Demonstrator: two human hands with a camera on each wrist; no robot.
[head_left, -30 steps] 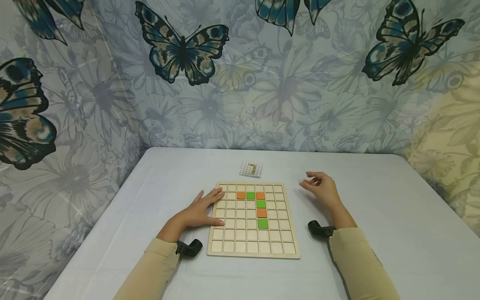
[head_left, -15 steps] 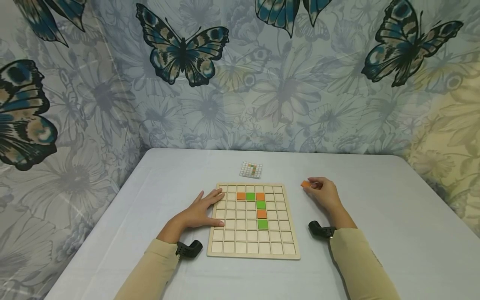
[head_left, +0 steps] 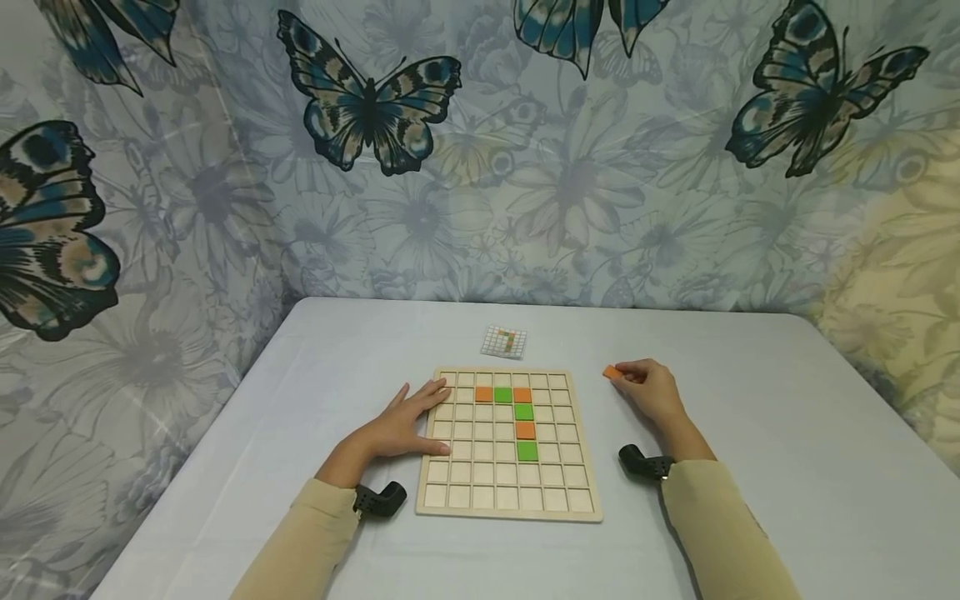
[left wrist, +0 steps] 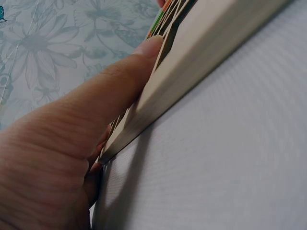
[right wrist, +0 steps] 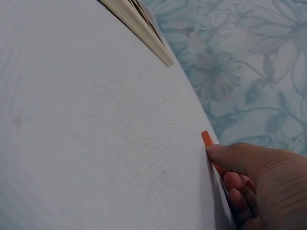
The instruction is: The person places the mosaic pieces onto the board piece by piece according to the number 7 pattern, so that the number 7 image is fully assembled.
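My left hand (head_left: 397,425) lies spread at the left edge of a wooden grid board (head_left: 480,500), thumb and fingertips on its frame and outer squares. In the left wrist view the thumb (left wrist: 115,79) reaches straight over the board's side. Orange tiles (head_left: 483,394) and green tiles (head_left: 527,451) alternate in the grid, in a row that turns down into a column. Right of the board's far corner, my right hand (head_left: 651,392) pinches an orange square tile (head_left: 611,372) between thumb and fingers. The right wrist view shows this tile (right wrist: 207,138) edge-on, close over the tabletop.
A small card (head_left: 504,342) printed with a grid and a coloured pattern lies behind the board. White cloth covers the table (head_left: 750,375). A butterfly-patterned backdrop (head_left: 570,192) rises behind the table's far edge. Black devices are strapped to both wrists.
An orange tile has come into sight at my right fingertips, where none showed a second ago. That hand has moved slightly nearer. The left hand and the tiles on the board stay put.
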